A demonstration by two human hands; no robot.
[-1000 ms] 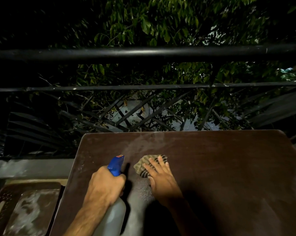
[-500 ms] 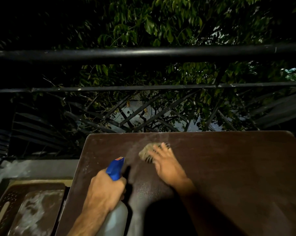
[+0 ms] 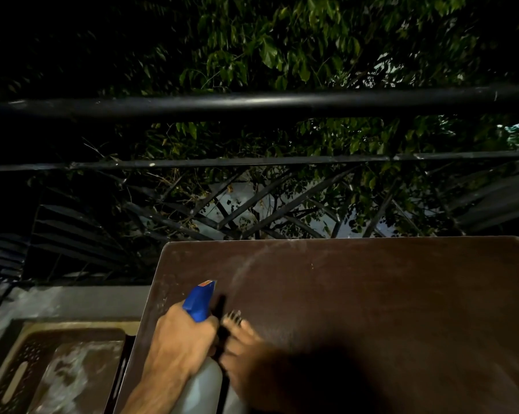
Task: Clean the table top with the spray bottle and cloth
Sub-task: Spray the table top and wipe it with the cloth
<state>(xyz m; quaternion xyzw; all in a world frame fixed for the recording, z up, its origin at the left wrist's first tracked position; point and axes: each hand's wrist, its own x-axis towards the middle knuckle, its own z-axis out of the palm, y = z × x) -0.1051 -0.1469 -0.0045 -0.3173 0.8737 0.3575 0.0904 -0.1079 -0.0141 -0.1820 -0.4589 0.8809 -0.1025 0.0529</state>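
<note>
The left hand [image 3: 186, 339] gripped the blue-nozzled translucent plastic spray bottle [image 3: 199, 301], aimed toward twelve o'clock for another squirt; the blurred right hand [image 3: 243, 345] pressed the barely visible cloth onto the brown table top [image 3: 371, 294], fingers spread.

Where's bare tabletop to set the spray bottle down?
Bare: the table top from its far edge by the railing to its right edge, right of the wipe arc. Crowded: the near left corner, where the left hand grips the spray bottle and the blurred right hand sits close beside it. The cloth is barely visible under it.
</note>
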